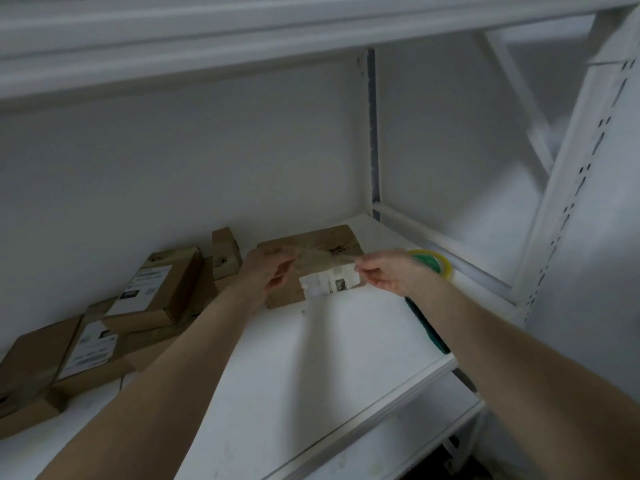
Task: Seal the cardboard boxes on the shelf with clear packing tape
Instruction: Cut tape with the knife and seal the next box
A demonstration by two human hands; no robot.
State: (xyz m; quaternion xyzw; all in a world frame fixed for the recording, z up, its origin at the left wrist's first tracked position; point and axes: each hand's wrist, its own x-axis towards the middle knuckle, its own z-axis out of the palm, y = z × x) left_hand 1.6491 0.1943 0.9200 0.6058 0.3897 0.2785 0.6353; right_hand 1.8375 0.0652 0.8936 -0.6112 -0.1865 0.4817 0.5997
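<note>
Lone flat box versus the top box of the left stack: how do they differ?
The lone box lies flat on the shelf; the stack's top box rests atop other boxes. The lone box's white label looks torn; the top box's is whole. Both are brown cardboard.

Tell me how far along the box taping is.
Nothing looks clearly sealed yet. In hand: the left hand and right hand pinch a tape strip stretched over the flat box. Left: pressing that strip down, then the stacked boxes, whose seams show no tape I can make out.
</note>
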